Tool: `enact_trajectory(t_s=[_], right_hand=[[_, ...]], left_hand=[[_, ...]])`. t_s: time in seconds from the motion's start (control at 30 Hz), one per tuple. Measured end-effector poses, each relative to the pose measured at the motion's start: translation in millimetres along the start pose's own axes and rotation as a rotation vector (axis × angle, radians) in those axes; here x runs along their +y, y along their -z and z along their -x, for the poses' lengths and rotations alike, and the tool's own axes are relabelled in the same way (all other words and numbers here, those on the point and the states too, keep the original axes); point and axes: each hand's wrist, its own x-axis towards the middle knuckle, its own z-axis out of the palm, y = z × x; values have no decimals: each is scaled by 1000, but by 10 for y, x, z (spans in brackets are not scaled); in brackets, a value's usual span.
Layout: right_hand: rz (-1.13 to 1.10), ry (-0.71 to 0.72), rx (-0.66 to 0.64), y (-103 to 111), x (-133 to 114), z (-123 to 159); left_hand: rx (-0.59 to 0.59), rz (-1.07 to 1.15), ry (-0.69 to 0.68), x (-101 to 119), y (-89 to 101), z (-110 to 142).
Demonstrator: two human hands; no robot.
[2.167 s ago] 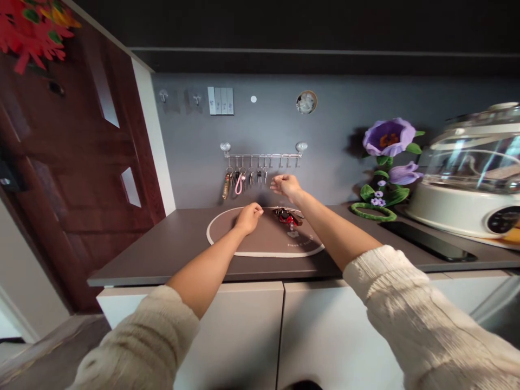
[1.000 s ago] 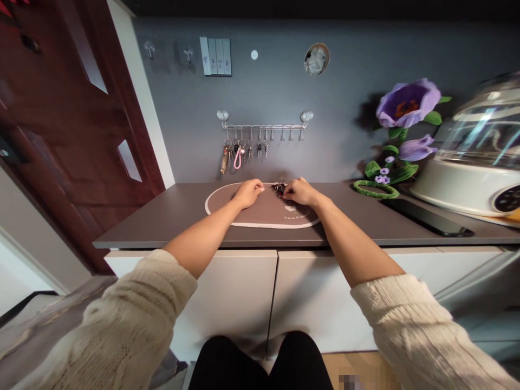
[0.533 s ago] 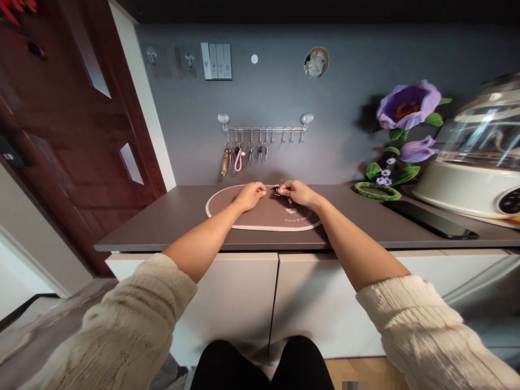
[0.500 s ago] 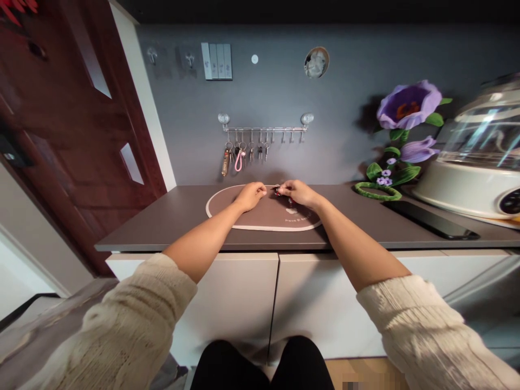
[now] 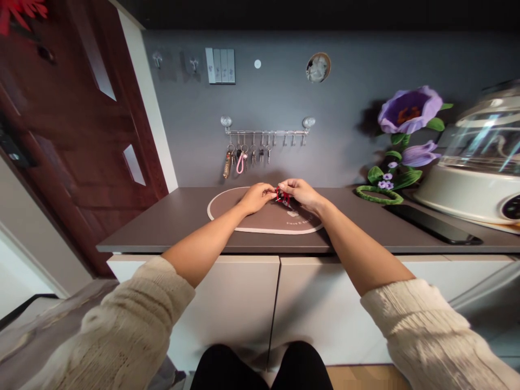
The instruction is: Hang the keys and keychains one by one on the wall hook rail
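Below the rack (image 5: pixel 267 132), my right hand (image 5: pixel 298 191) pinches a red bunch (image 5: pixel 283 196), unhung; my left hand (image 5: pixel 257 198) is half-curled, its grip I can't tell. Keys (image 5: pixel 240 161) hang rack-left.

Red-and-dark key bunch (image 5: pixel 283 196), with small metallic parts, held at the fingertips of the right hand (image 5: pixel 298 193) above the brown mat; the left hand's (image 5: pixel 260 197) fingertips lie at its left side. Individual keys are indistinct.
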Motion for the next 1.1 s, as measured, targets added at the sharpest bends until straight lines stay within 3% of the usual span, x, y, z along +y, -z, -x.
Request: enact_trajectory(t_s=[0.23, 0.57, 0.87, 1.1], right_hand=[[-114, -7, -31, -34, 5, -4], [-213, -9, -1, -46, 38, -33], [-188, -21, -121, -42, 125, -59], [-101, -20, -202, -44, 101, -22]], left_hand=[[-14, 81, 1, 35, -19, -8], [35, 407, 166, 73, -8, 2], [125, 533, 234, 19, -14, -41], [156, 588, 198, 3, -10, -52]])
